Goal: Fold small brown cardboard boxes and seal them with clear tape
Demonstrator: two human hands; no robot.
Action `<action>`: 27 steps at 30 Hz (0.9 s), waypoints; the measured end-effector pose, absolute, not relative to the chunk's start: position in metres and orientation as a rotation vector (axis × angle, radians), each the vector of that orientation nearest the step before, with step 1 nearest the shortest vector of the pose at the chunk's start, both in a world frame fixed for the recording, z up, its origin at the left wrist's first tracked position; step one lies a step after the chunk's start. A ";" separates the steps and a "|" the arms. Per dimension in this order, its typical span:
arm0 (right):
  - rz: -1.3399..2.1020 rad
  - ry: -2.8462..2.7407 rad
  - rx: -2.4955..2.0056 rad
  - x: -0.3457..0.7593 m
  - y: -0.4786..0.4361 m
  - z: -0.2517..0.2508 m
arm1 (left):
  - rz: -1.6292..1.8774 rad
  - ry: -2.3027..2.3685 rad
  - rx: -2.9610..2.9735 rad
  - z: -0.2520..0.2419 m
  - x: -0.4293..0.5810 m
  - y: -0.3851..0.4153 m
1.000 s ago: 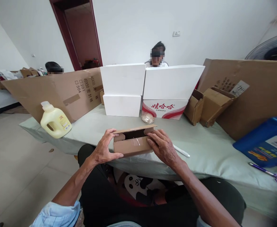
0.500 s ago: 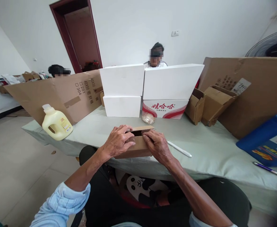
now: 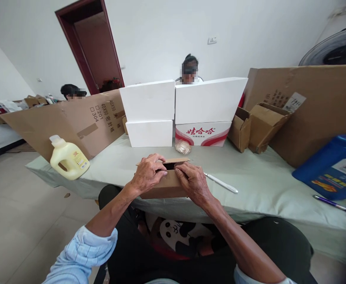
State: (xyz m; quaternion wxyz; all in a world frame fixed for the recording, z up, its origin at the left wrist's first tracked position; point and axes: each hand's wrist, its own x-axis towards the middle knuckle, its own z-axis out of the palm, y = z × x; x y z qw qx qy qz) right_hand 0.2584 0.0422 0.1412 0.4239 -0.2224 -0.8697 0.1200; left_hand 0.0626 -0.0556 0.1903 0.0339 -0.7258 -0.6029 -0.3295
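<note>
A small brown cardboard box (image 3: 167, 185) rests at the near edge of the cloth-covered table (image 3: 258, 185). My left hand (image 3: 147, 171) lies over its top left, fingers curled on a flap. My right hand (image 3: 192, 181) presses on the top right, fingertips at the narrow dark gap still showing between the flaps. Both hands grip the box. A white knife-like tool (image 3: 220, 183) lies on the table just right of my right hand.
A cream detergent jug (image 3: 68, 157) stands at the table's left. White foam boxes (image 3: 175, 110) and a red-printed carton (image 3: 202, 134) are stacked behind, with a small bagged lump (image 3: 182, 147). Open cartons (image 3: 255, 126), big cardboard sheets, a blue bin (image 3: 335, 165) and two people beyond.
My left hand moved from the box's left side onto its top, and both hands pushed the flaps inward. The box's opening has narrowed to a slit.
</note>
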 end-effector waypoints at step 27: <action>0.289 -2.158 -0.602 0.255 0.043 0.138 | -0.999 -1.837 -2.219 0.188 0.061 -0.060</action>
